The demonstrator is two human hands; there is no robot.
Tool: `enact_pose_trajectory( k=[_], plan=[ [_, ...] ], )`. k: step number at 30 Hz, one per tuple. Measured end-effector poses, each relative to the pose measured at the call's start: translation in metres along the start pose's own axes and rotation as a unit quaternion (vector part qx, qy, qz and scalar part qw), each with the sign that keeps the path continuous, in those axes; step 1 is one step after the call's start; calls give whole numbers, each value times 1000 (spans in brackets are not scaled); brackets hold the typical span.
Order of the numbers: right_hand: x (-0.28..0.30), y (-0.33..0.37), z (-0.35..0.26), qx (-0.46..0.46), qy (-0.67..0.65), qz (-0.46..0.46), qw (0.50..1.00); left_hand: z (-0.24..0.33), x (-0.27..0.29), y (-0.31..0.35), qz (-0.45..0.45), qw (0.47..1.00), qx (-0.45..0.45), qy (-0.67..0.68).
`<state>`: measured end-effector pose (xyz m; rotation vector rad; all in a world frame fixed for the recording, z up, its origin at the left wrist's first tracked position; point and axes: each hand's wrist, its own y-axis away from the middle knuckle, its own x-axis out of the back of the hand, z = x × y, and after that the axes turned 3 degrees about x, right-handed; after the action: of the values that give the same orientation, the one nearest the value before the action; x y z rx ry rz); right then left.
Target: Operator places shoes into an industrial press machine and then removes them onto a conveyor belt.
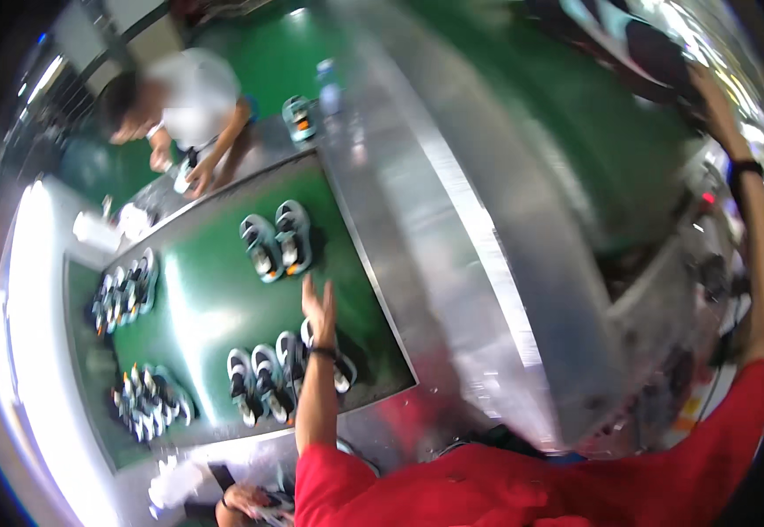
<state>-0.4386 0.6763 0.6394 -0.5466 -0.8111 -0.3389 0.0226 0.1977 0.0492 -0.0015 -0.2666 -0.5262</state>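
My left hand (318, 309) reaches over a green work surface, its fingers stretched out and nothing in it. Just beyond the fingertips stands a pair of sneakers (292, 237), black, white and light blue with orange tabs. Below this hand, partly covered by it and the wrist, is a row of similar sneakers (263, 382). Far out at the upper right, my right hand (712, 98) is closed on a dark sneaker (637, 51) with pale blue parts. Motion blurs that sneaker, and the frame's dark rim cuts it off.
More sneakers stand in groups at the left (127, 292) and lower left (149, 404). Across the surface a person in white (197, 97) handles a shoe; a lone shoe (298, 119) and a bottle (329, 88) are nearby. Another person's hand (246, 499) shows below. A metal ledge (452, 220) runs between green surfaces.
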Motion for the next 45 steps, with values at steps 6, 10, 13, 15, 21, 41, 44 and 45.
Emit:
enact_pose_trajectory(
  k=[6, 10, 13, 15, 21, 41, 44, 45],
  plan=[
    [81, 20, -38, 91, 4, 151, 984, 79, -29, 229, -401, 901, 130, 106],
    [188, 69, -48, -147, -133, 216, 956, 201, -61, 335, -592, 732, 267, 205],
    [262, 147, -40, -185, -290, 296, 891, 292, -80, 369, -697, 631, 205, 272],
    [286, 204, -42, -212, -336, 305, 866, 344, -98, 383, -727, 598, 156, 299],
    [289, 380, -106, -337, -493, 302, 743, 441, -159, 447, -784, 503, 98, 351],
    [409, 906, -446, -831, -59, 486, 265, 338, -92, 971, -979, 143, -141, 23],
    [442, 961, -474, -838, 48, 474, 266, 311, -105, 1055, -983, 133, -107, -65],
    [459, 980, -482, -836, 61, 480, 260, 298, -104, 1093, -979, 153, -128, -48]
  ],
)
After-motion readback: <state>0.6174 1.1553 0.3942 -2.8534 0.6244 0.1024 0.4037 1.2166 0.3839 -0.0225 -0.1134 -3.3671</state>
